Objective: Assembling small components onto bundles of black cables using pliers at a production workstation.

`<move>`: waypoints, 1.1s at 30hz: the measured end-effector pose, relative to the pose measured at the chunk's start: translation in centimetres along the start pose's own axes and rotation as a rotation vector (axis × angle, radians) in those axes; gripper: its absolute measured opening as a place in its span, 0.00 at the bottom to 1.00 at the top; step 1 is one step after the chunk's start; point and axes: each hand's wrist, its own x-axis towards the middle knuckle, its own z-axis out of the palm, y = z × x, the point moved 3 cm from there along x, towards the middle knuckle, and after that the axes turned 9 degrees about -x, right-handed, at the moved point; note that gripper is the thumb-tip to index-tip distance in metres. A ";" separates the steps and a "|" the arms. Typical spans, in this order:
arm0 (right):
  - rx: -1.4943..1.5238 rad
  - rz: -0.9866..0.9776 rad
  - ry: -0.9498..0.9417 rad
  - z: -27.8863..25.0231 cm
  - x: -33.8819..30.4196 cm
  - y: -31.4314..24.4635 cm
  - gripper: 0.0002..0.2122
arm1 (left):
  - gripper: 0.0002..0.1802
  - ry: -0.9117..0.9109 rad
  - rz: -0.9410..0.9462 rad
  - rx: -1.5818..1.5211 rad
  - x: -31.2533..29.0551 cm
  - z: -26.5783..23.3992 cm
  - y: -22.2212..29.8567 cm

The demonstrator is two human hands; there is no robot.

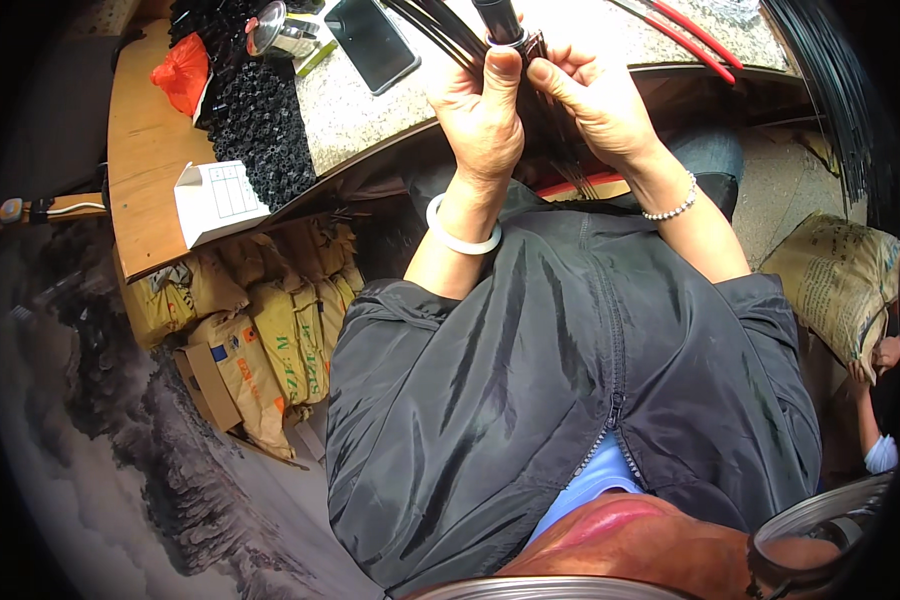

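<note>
Near the front edge of the speckled work surface (370, 125), my two hands are raised close together. My left hand (482, 125) is closed, its thumb pressed against a short black tube (500, 20) with a shiny ring at its lower end. Thin black rods (432, 28) pass through the same hand and fan out to the upper left. My right hand (605, 105) pinches with thumb and fingers at a small dark part (536, 46) beside the tube's lower end. More thin dark strands (568, 150) hang between my hands. The fingers partly hide how these parts join.
A smartphone (375, 45), a heap of small black parts (255, 120), a red plastic bag (182, 75) and a white box (220, 203) lie leftward. Red-handled pliers (685, 40) lie right. Long black rods (835, 100) hang far right, above a sack (830, 285) near another person's hand (885, 355).
</note>
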 end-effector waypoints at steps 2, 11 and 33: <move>0.021 -0.013 -0.003 0.1 -0.3 -0.2 0.06 | 0.19 -0.007 -0.003 -0.049 0.0 0.4 -0.1; -0.103 -0.113 0.108 1.0 -1.1 -0.4 0.06 | 0.16 -0.021 0.286 -0.114 0.5 0.7 -0.1; -0.290 -0.221 0.172 2.1 -1.7 -1.1 0.08 | 0.19 -0.053 0.217 -0.136 0.5 -0.6 -0.5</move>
